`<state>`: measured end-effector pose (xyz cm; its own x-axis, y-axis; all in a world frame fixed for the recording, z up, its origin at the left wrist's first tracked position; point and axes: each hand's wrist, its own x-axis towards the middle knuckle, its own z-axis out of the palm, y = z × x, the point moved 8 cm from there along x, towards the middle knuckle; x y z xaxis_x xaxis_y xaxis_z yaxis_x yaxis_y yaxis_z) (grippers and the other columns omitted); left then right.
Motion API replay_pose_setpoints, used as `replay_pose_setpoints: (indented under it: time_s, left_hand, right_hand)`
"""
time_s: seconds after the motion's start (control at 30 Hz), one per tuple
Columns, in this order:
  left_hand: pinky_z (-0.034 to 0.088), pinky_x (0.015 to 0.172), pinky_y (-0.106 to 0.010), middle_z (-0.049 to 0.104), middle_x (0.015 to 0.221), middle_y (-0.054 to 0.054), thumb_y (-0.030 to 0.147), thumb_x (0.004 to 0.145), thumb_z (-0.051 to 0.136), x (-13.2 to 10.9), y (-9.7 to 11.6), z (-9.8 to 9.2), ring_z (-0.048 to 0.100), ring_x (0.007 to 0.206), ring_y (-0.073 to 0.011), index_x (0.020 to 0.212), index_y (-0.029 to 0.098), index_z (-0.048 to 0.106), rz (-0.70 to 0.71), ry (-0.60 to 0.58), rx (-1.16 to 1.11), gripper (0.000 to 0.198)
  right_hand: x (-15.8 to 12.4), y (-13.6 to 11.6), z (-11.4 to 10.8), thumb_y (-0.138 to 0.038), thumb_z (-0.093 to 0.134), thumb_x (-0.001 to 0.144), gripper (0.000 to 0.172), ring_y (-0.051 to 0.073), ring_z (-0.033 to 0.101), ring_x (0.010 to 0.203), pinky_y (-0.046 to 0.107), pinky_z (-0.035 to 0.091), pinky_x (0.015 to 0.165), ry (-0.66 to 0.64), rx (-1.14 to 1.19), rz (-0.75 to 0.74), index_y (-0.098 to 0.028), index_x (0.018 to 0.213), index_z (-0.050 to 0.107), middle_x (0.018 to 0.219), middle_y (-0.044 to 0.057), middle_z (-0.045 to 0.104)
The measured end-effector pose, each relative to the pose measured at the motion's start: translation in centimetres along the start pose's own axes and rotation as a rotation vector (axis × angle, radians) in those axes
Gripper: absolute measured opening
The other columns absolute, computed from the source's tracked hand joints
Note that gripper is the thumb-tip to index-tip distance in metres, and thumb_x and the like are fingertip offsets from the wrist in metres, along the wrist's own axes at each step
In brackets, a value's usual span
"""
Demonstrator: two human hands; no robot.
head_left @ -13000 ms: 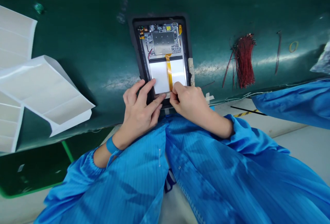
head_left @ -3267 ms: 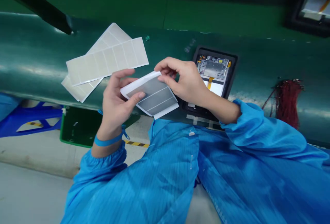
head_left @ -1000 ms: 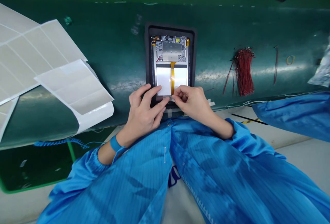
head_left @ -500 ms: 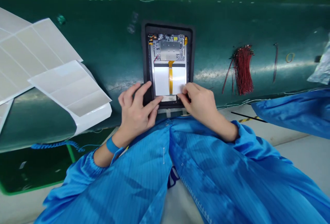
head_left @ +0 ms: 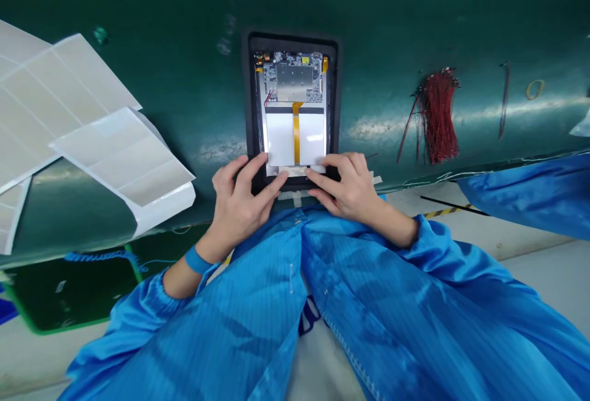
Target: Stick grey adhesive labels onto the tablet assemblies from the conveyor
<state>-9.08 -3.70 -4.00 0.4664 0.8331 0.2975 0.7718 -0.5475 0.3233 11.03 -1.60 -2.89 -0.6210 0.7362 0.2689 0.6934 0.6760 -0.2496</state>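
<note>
Since the last frame, the right hand (head_left: 350,189) has opened from its pinch, its fingers (head_left: 325,181) now spread flat along the lower edge of the open tablet (head_left: 295,136), which sits in a black frame (head_left: 251,112) on the green mat (head_left: 184,81). The left hand (head_left: 237,204) lies spread at the frame's lower left corner, with a pale strip (head_left: 295,171) between the hands. Label sheets (head_left: 124,155) lie toward the mat's left side.

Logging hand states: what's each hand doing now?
Left hand: open, fingers on the black tablet frame, nothing held.
Right hand: open, on the frame's lower edge, nothing held.
</note>
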Motion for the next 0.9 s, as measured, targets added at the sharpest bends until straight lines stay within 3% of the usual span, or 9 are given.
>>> replay_pose_setpoints:
  time_s: [0.1, 0.2, 0.33, 0.47, 0.53, 0.6, 0.7, 0.8, 0.9]
  left_hand:
    - [0.042, 0.117, -0.055, 0.050, 0.160, -0.009, 0.021, 0.099, 0.067, 0.0, 0.0, 0.5, 0.043, 0.147, -0.0364, 0.156, 0.045, 0.054, 0.000, -0.020, 0.005, 0.064]
    - [0.043, 0.115, -0.057, 0.054, 0.152, -0.012, 0.020, 0.097, 0.069, 0.4, 0.2, 0.4, 0.043, 0.146, -0.0376, 0.151, 0.040, 0.060, 0.003, -0.027, -0.007, 0.058]
    - [0.046, 0.114, -0.061, 0.058, 0.144, -0.016, 0.022, 0.096, 0.071, 2.1, 0.6, -2.3, 0.045, 0.143, -0.0400, 0.133, 0.025, 0.070, -0.002, -0.051, -0.085, 0.038]
    - [0.053, 0.104, -0.056, 0.068, 0.126, -0.010, 0.031, 0.100, 0.064, 7.0, -0.4, -6.9, 0.061, 0.123, -0.0336, 0.116, 0.026, 0.072, -0.072, -0.124, -0.020, 0.019]
    - [0.056, 0.093, -0.051, 0.071, 0.109, -0.007, 0.033, 0.100, 0.061, 10.8, -2.1, -7.6, 0.067, 0.104, -0.0299, 0.111, 0.024, 0.071, -0.150, -0.197, 0.074, 0.018]
    - [0.057, 0.087, -0.045, 0.069, 0.095, -0.005, 0.031, 0.096, 0.062, 14.7, -4.8, -6.8, 0.068, 0.090, -0.0262, 0.111, 0.018, 0.071, -0.290, -0.276, 0.158, 0.021]
    - [0.054, 0.093, -0.046, 0.068, 0.096, -0.006, 0.025, 0.099, 0.055, 18.8, -8.0, -3.7, 0.070, 0.098, -0.0278, 0.112, 0.012, 0.072, -0.405, -0.396, 0.307, 0.025]
    - [0.052, 0.092, -0.044, 0.072, 0.109, -0.011, 0.025, 0.101, 0.051, 20.4, -9.0, -1.3, 0.067, 0.103, -0.0288, 0.115, 0.012, 0.073, -0.369, -0.439, 0.418, 0.029]
    - [0.049, 0.091, -0.046, 0.073, 0.117, -0.014, 0.027, 0.102, 0.049, 20.3, -8.9, -0.6, 0.065, 0.105, -0.0299, 0.116, 0.013, 0.072, -0.348, -0.458, 0.440, 0.031]
  right_hand:
    - [0.1, -0.6, 0.4, -0.049, 0.060, 0.106, 0.040, 0.029, 0.049, 0.116, 0.043, 0.038, 0.092, -0.020, -0.004, -0.071, -0.029, 0.139, 0.069, 0.131, 0.012, 0.063]
    - [0.3, -0.4, 0.5, -0.049, 0.061, 0.106, 0.040, 0.029, 0.049, 0.116, 0.043, 0.037, 0.092, 0.001, -0.012, -0.035, -0.028, 0.138, 0.070, 0.130, 0.013, 0.063]
    - [0.2, 0.1, 0.7, -0.050, 0.061, 0.104, 0.042, 0.031, 0.049, 0.117, 0.045, 0.037, 0.092, 0.001, -0.004, 0.050, -0.025, 0.137, 0.070, 0.132, 0.014, 0.063]
    - [0.0, -0.2, 0.9, -0.044, 0.062, 0.104, 0.041, 0.031, 0.048, 0.117, 0.044, 0.037, 0.092, 0.030, 0.043, -0.003, -0.020, 0.136, 0.069, 0.127, 0.015, 0.064]
    - [0.0, -0.2, 1.0, -0.042, 0.062, 0.104, 0.041, 0.031, 0.048, 0.117, 0.044, 0.037, 0.092, 0.052, 0.056, -0.027, -0.018, 0.137, 0.068, 0.124, 0.015, 0.065]
    - [0.0, -0.2, 1.0, -0.042, 0.061, 0.105, 0.041, 0.031, 0.048, 0.117, 0.044, 0.037, 0.093, 0.066, 0.061, -0.037, -0.018, 0.137, 0.068, 0.124, 0.015, 0.066]
    - [0.0, -0.1, 0.8, -0.042, 0.061, 0.105, 0.040, 0.031, 0.049, 0.117, 0.043, 0.038, 0.092, 0.097, 0.076, -0.036, -0.017, 0.135, 0.069, 0.124, 0.016, 0.067]
    - [0.2, 0.0, 0.5, -0.042, 0.059, 0.106, 0.039, 0.030, 0.050, 0.116, 0.043, 0.038, 0.091, 0.098, 0.096, -0.030, -0.017, 0.133, 0.070, 0.123, 0.016, 0.069]
    - [0.4, 0.2, 0.6, -0.041, 0.057, 0.108, 0.039, 0.031, 0.050, 0.116, 0.043, 0.037, 0.091, 0.073, 0.127, -0.027, -0.016, 0.133, 0.071, 0.125, 0.016, 0.070]
